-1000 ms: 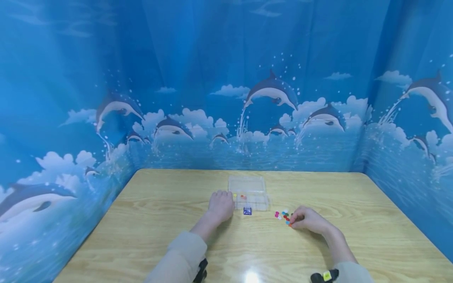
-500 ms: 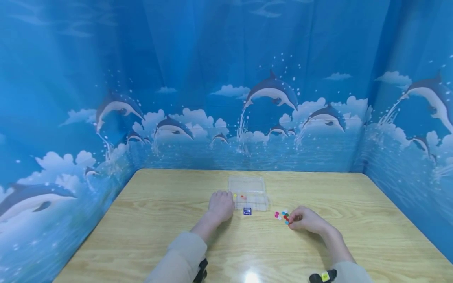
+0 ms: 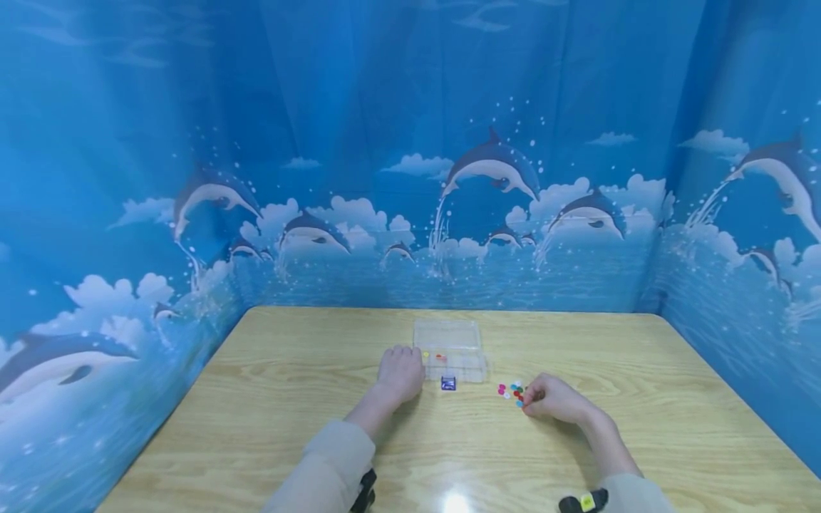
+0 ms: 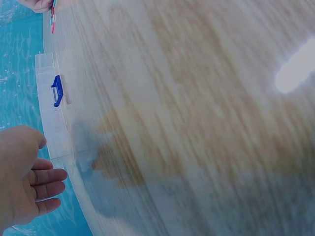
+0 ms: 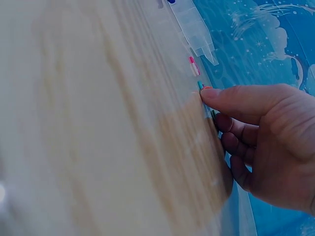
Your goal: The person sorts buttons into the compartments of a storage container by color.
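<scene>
A clear plastic box (image 3: 449, 343) with a blue latch (image 3: 448, 383) lies open at mid-table, with a few coloured pieces inside. My left hand (image 3: 400, 370) rests against the box's left end, and the left wrist view shows its fingers (image 4: 47, 177) relaxed beside the box wall (image 4: 49, 118). A small pile of coloured pieces (image 3: 509, 390) lies right of the box. My right hand (image 3: 551, 397) sits at the pile's right edge with fingers curled. In the right wrist view its thumb tip (image 5: 211, 93) presses on an orange piece, and a dark green piece (image 5: 213, 115) shows between thumb and forefinger.
The wooden table (image 3: 288, 420) is walled on three sides by a blue dolphin-print curtain (image 3: 410, 178). A pink piece (image 5: 193, 65) lies between the box end (image 5: 194, 29) and my right thumb.
My right hand has edged slightly left and farther into the pile of pieces. The left hand and the box have not moved.
</scene>
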### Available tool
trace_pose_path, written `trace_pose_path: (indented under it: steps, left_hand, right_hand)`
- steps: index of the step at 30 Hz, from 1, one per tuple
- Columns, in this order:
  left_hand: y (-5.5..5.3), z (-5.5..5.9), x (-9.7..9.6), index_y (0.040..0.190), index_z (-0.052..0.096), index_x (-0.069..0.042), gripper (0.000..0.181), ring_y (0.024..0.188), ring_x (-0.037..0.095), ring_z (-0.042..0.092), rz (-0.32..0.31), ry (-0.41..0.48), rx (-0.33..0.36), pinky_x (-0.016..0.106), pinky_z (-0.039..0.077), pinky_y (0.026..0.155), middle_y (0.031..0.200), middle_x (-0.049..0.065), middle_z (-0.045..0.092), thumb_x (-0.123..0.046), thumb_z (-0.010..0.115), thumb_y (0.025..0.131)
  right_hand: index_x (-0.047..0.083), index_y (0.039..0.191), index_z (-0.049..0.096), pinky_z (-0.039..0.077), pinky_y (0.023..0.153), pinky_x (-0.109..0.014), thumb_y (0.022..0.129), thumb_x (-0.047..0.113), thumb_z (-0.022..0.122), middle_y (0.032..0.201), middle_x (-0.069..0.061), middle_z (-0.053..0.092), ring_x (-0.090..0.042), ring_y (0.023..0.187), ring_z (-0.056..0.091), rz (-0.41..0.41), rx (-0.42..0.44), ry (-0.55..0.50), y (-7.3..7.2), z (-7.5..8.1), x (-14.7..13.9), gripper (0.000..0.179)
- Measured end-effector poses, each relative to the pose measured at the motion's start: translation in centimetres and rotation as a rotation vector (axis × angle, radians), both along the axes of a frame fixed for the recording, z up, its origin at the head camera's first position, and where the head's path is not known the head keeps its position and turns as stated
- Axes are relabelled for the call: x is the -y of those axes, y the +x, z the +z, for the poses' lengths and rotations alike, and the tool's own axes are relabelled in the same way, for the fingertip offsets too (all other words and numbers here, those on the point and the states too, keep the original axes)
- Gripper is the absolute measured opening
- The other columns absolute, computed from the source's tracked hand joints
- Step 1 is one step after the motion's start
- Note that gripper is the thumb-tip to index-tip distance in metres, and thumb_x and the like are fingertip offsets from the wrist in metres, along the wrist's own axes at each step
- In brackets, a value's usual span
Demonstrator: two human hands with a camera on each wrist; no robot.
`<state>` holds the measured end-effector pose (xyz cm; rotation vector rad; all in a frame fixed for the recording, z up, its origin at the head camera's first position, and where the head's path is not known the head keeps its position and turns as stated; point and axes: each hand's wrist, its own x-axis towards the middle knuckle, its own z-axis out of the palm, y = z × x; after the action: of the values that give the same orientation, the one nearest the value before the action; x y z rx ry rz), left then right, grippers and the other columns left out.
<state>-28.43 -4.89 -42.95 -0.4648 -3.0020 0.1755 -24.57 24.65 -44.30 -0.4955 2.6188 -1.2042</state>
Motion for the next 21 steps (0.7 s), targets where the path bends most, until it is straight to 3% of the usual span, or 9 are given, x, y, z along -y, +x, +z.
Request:
trace_pose_path:
  steps: [7, 14, 21]
  left_hand:
    - [0.0, 0.1, 0.1, 0.105, 0.057, -0.005, 0.031, 0.085, 0.020, 0.052, -0.003, -0.013, -0.006, 0.034, 0.045, 0.080, 0.088, 0.007, 0.056, -0.033, 0.050, 0.094]
    - [0.1, -0.1, 0.2, 0.104, 0.057, -0.005, 0.030, 0.083, 0.020, 0.052, -0.015, -0.007, -0.011, 0.034, 0.045, 0.079, 0.086, 0.007, 0.056, -0.033, 0.050, 0.094]
    - [0.1, 0.0, 0.2, 0.104, 0.057, -0.006, 0.030, 0.084, 0.020, 0.052, -0.024, -0.002, -0.016, 0.034, 0.045, 0.079, 0.087, 0.007, 0.056, -0.033, 0.050, 0.094]
  right_hand:
    - [-0.001, 0.081, 0.060, 0.039, 0.064, -0.032, 0.076, 0.004, 0.070, 0.082, -0.006, 0.054, -0.020, 0.074, 0.046, -0.035, 0.011, -0.011, 0.3, 0.0, -0.1, 0.013]
    - [0.002, 0.084, 0.060, 0.040, 0.061, -0.031, 0.079, 0.007, 0.065, 0.081, -0.005, 0.055, -0.019, 0.071, 0.046, -0.115, 0.036, -0.027, -0.4, 0.2, -0.2, 0.009]
    - [0.002, 0.088, 0.060, 0.044, 0.070, -0.034, 0.085, 0.009, 0.062, 0.086, -0.006, 0.058, -0.020, 0.081, 0.051, -0.137, 0.010, -0.068, -1.2, 1.4, 0.3, 0.008]
